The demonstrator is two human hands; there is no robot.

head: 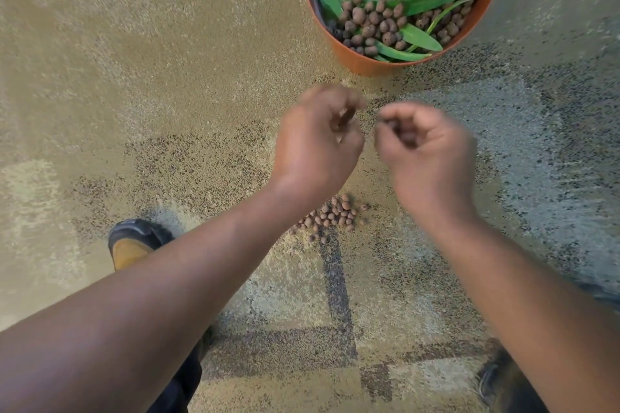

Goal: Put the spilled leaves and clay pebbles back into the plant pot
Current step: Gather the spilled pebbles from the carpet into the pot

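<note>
Head view, looking down: nearest the camera, two bare forearms reach forward over a mottled tan and grey speckled carpet (167,84), with a tan and black shoe (132,243) on the floor under the left arm and a dark shoe (493,379) just showing at the lower right. Between the forearms, a little farther out, a small pile of round brown clay pebbles (330,216) lies loose on the carpet, well short of the pot. Beyond the pile, both hands hover side by side, blurred. The left hand (318,141) has its fingers curled in, pinched on something small and dark — most likely pebbles, though the blur hides what exactly. The right hand (426,144) is likewise curled closed around a few dark brownish bits in its palm. Farthest away stands the round terracotta-orange plastic plant pot (369,62), upright, holding many brown pebbles mixed with long green leaves (432,0) and some brownish foliage.
</note>
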